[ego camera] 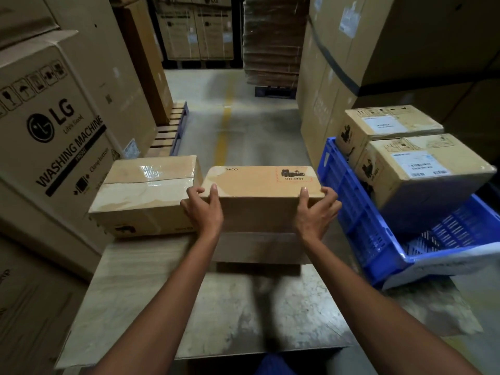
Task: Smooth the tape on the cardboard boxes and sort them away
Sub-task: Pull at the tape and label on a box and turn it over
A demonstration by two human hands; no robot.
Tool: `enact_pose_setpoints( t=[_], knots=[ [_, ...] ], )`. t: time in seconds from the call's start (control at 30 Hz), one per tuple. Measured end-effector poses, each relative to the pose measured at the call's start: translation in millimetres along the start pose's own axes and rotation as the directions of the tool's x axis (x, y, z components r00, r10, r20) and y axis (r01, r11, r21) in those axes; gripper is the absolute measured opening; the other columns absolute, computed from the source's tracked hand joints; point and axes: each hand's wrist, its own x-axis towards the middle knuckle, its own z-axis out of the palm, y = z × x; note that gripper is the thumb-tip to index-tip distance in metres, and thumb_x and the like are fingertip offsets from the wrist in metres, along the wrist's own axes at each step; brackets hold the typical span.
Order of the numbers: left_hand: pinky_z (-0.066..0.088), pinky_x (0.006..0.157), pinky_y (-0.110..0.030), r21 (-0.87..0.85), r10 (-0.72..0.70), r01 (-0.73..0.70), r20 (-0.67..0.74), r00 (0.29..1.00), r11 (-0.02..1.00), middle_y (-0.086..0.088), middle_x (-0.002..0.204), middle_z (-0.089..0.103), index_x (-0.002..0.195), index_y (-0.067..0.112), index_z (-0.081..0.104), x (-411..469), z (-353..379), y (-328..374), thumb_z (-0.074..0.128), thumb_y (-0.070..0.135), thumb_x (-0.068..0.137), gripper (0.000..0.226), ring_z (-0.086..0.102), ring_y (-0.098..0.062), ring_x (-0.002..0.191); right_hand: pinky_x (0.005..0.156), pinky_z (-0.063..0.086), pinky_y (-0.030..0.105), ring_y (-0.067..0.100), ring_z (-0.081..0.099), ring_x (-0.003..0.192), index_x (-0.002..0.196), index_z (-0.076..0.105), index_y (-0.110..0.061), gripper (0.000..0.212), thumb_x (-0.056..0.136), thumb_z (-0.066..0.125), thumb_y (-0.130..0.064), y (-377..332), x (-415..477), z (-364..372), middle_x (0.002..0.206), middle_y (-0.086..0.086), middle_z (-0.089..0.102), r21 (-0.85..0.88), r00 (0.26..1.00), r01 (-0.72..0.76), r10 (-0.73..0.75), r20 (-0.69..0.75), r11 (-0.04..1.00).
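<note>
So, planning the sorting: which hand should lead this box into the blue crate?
Right, likely: the right hand grips the held box at the corner nearest the blue crate; the left hand grips the corner beside the taped box.

Tan on the held box, with black print and a red dotted square. Tan again on the taped box, under glossy clear strips. Bright blue lattice on the crate — white labels on the crated boxes. Black lettering on the washing-machine carton; yellow stripe down the grey floor.

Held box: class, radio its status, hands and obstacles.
Left hand and right hand grip the box ends. Box over the table, far end. Taped box left, blue crate right.
</note>
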Motion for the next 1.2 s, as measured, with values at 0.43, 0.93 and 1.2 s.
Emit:
enact_pose_setpoints(
  t=[0.43, 0.93, 1.2],
  knots=[
    [0.047, 0.088, -0.045, 0.212, 0.298, -0.309, 0.083, 0.951, 0.927, -0.009, 0.114, 0.048, 0.104, 0.011, 0.057, -44, -42, -59, 0.075, 0.024, 0.085, 0.029, 0.054, -0.031, 0.103, 0.119, 0.011, 0.062, 0.031, 0.042, 0.136, 0.126, 0.049, -0.017, 0.041, 0.095, 0.055, -0.043, 44, -44, -21, 0.142, 0.012, 0.042, -0.252, 0.957, 0.289, -0.281, 0.07, 0.924],
    [0.042, 0.083, -0.039, 0.327, 0.738, -0.798, 0.314, 0.597, 0.506, -0.006, 0.098, 0.068, 0.094, 0.01, 0.071, -39, -31, -66, 0.051, 0.021, 0.092, 0.023, 0.062, -0.027, 0.093, 0.1, 0.042, 0.046, 0.029, 0.054, 0.124, 0.125, 0.061, -0.02, 0.047, 0.09, 0.044, -0.047, -3, -104, 11, 0.135, 0.009, 0.058, -0.259, 0.506, 0.855, -0.609, 0.61, 0.45],
    [0.044, 0.105, -0.047, 0.329, 0.549, -0.781, 0.569, 0.612, 0.531, -0.018, 0.133, 0.062, 0.12, 0.007, 0.069, 1, -17, -43, 0.032, 0.043, 0.098, 0.056, 0.055, -0.037, 0.127, 0.093, 0.045, 0.048, 0.033, 0.053, 0.122, 0.121, 0.06, -0.016, 0.048, 0.096, 0.031, -0.044, -34, -69, 33, 0.136, 0.013, 0.057, -0.261, 0.499, 0.85, -0.538, 0.679, 0.458]
  ],
)
